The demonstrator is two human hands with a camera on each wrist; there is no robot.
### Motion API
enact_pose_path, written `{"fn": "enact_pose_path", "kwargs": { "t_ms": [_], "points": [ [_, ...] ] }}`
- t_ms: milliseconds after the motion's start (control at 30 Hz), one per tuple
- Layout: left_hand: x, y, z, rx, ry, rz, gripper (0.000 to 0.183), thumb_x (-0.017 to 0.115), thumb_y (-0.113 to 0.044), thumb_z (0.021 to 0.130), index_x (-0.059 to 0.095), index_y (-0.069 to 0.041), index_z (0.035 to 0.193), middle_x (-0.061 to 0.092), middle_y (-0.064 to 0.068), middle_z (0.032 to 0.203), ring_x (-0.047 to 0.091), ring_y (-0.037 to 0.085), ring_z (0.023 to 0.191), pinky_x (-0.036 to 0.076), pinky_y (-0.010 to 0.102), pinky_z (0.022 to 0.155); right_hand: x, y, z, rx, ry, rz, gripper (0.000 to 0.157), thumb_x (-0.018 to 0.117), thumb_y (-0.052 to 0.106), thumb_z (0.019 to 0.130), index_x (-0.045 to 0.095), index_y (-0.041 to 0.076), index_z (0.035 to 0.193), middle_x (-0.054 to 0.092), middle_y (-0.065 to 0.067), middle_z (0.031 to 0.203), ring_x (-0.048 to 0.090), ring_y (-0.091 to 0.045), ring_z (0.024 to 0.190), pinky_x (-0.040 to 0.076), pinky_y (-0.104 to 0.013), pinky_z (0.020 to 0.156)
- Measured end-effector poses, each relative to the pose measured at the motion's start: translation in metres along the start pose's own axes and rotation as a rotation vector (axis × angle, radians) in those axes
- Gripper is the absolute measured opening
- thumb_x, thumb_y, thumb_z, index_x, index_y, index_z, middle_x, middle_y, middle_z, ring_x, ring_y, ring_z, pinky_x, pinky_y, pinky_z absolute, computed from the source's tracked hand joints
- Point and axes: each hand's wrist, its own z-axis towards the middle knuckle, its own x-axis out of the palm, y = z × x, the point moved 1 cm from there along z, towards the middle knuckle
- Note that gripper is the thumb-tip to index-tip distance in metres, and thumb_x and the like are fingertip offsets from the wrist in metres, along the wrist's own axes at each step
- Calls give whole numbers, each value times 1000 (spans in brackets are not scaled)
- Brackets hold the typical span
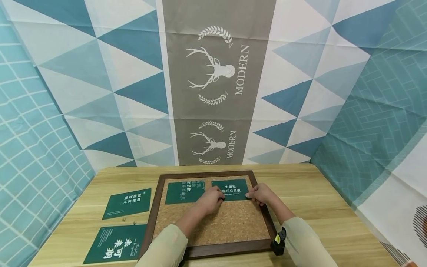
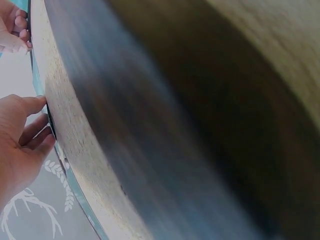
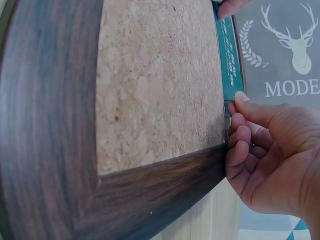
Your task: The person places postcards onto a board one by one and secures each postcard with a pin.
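Observation:
A dark green card (image 1: 230,188) with white writing lies over the upper right of a cork board (image 1: 213,226) in a dark brown wooden frame (image 1: 230,246). My right hand (image 1: 261,193) pinches this card near its right edge, thumb on top, as the right wrist view shows close to the frame. At its lower left edge my left hand (image 1: 211,200) holds the card with bent fingers, partly covering it. A second green card (image 1: 180,193) sits beside it on the upper left of the cork, its right part behind the left hand.
Left of the frame, two more green cards lie on the wooden table (image 1: 320,207): a smaller one (image 1: 128,203) above a larger one (image 1: 115,243). A patterned curtain (image 1: 213,92) hangs behind the table. On the right sleeve is a black wrist device (image 1: 278,243).

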Motion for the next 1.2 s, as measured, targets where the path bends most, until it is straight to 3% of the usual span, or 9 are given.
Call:
{"fn": "enact_pose_path", "kwargs": {
  "t_ms": [300, 1000, 1200],
  "points": [
    [-1, 2, -1, -18, -8, -18, 19, 59, -11, 92, 71, -8, 105, 59, 6, 104, 57, 20, 96, 52, 31, 80, 1, 3, 1, -9, -2, -14, 17, 64, 16, 88, 69, 2, 80, 54, -1, 58, 45, -11, 47, 44, -25, 47],
    [3, 2, -1, -2, -14, -18, 18, 59, -10, 91, 71, -8, 105, 60, 6, 104, 56, 21, 95, 52, 30, 79, 5, -2, 4, -13, -18, -21, 25, 67, 16, 86, 61, 6, 65, 48, 0, 52, 43, -11, 44, 41, -23, 44],
    [1, 0, -1, -8, 1, -47, 20, 57, -9, 92, 70, -7, 107, 59, 6, 102, 56, 20, 94, 52, 29, 78, 1, -7, 2, -24, -10, 52, 28, 65, 16, 88, 59, 5, 63, 47, 0, 52, 44, -11, 44, 42, -23, 44]
  ]
}}
